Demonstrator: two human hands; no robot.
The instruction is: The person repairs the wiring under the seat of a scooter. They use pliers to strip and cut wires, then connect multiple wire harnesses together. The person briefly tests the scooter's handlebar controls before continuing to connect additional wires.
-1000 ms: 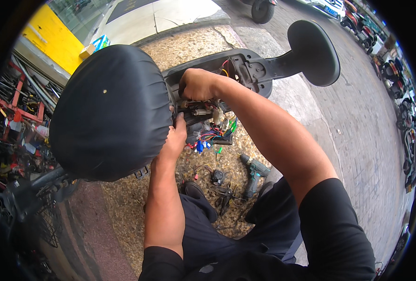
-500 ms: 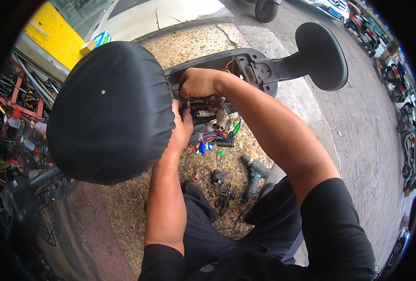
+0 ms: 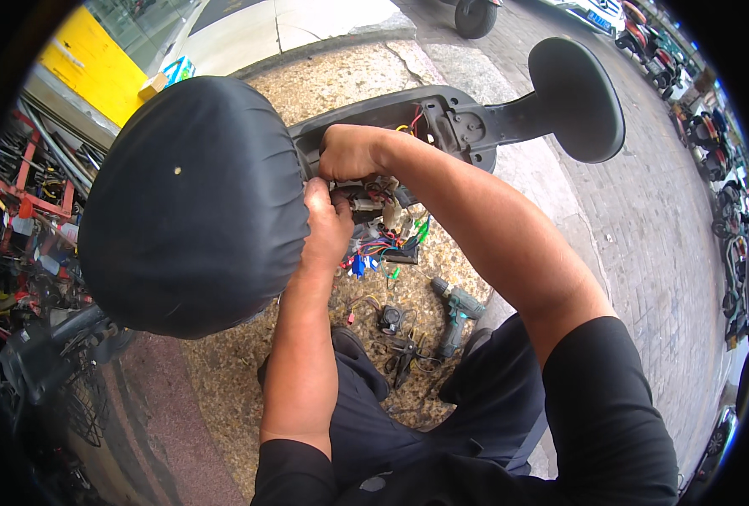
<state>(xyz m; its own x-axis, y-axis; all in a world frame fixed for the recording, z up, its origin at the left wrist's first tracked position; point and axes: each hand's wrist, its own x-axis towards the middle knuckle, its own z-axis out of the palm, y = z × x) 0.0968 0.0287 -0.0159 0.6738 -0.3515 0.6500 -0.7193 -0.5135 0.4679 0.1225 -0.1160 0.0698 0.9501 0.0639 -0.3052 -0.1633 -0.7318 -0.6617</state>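
Observation:
Both my hands are at the open compartment of a scooter-like vehicle's dark body, beside a large black padded seat. My right hand is curled into a fist over the compartment's edge. Its fingertips point down and what they grip is hidden. Just below it, my left hand has thumb and fingers bent together at the seat's edge; I cannot make out what is between them. Next to the left thumb lie white connectors and bundled wires. A tangle of coloured wires with blue plugs hangs below.
A teal and black cordless drill lies on the speckled ground near my feet, beside a small black round part and black cables. A black padded backrest sticks out at the right. Tools crowd a red rack on the left.
Both hands stay at the same spot. The left hand's fingers have shifted up slightly, closer to the right hand. The whole view has moved a little.

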